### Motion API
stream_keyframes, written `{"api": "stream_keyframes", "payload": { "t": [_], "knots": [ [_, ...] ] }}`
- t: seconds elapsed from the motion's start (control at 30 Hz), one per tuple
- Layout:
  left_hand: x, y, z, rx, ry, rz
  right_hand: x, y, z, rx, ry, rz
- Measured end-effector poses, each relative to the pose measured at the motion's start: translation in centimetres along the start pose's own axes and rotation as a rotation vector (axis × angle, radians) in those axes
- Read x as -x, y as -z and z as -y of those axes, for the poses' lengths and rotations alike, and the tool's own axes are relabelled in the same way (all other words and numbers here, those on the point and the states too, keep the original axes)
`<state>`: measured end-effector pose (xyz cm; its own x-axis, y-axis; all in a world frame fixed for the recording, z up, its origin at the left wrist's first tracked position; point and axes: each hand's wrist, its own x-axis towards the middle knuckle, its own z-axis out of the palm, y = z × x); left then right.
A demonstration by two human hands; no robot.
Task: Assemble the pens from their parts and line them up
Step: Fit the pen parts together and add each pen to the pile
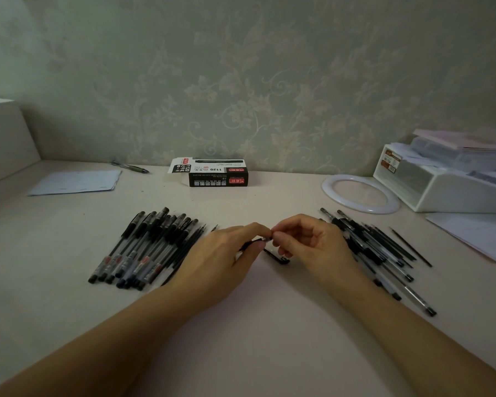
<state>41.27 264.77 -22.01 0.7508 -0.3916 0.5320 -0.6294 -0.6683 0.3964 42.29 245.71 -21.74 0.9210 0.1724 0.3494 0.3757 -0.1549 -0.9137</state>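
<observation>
Several assembled black-capped pens lie in a row on the left of the table, with thin black refills beside them. A loose pile of pen barrels and refills lies on the right. My left hand and my right hand meet in the middle above the table. Both pinch one pen, mostly hidden by the fingers, at a small part on its tip. A black pen cap lies on the table just under my right hand.
An open black pen box stands at the back by the wall. A white ring and a white organiser sit at the back right, papers and a green pen at the back left.
</observation>
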Motion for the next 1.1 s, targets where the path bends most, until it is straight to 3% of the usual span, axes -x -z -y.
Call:
{"api": "stream_keyframes", "payload": {
  "t": [0.43,0.9,1.1],
  "knots": [
    [-0.12,0.0,0.12,-0.017,0.004,0.031,-0.06,0.13,-0.45,-0.058,-0.05,0.067],
    [-0.32,0.02,-0.07,-0.041,-0.043,-0.023,-0.03,-0.18,-0.65,0.249,-0.02,0.035],
    [-0.28,0.0,0.2,-0.04,-0.029,-0.046,-0.15,-0.2,-0.71,0.228,-0.019,0.02]
  ]
}}
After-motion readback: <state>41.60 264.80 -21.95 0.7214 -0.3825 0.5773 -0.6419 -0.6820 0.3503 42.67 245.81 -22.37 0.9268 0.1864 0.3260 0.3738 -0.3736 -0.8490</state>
